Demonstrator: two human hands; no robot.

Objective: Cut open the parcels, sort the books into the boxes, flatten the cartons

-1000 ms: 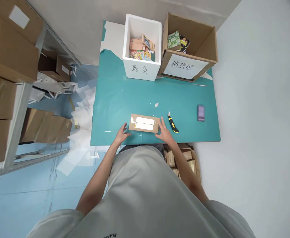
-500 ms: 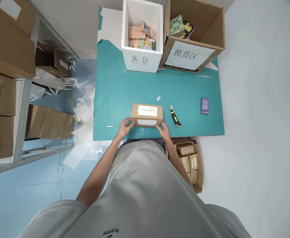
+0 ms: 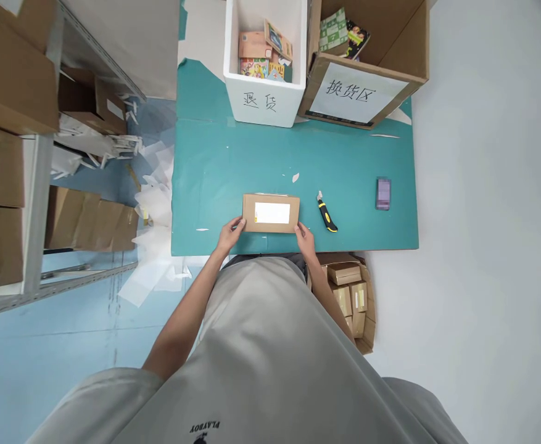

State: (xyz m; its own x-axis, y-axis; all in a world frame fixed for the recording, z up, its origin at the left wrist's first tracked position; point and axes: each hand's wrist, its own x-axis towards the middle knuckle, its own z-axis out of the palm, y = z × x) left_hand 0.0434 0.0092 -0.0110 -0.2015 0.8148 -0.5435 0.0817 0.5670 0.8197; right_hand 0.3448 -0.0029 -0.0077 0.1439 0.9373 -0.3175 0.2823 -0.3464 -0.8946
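Near the front edge of the green-topped table (image 3: 205,166), a small brown cardboard box (image 3: 248,213) is held between my two hands. A white label (image 3: 272,213) faces me on its side. My left hand (image 3: 231,235) grips the box's lower left end with thumb and fingers. At the opposite end, my right hand (image 3: 304,238) pinches the lower right corner. Whether the box's bottom touches the table I cannot tell. To the right of the box lies a black and yellow utility knife (image 3: 327,213), untouched by either hand.
A white foam bin (image 3: 265,108) and a large cardboard carton (image 3: 353,92), both holding booklets, stand at the table's back. A phone (image 3: 383,193) lies on the right. Below the front edge, an open carton (image 3: 368,308) holds small boxes. Shelving (image 3: 43,203) with cartons stands left.
The box has been tipped between my hands: its taped top has turned away, and a side with one white label now faces me. The view has shifted slightly.
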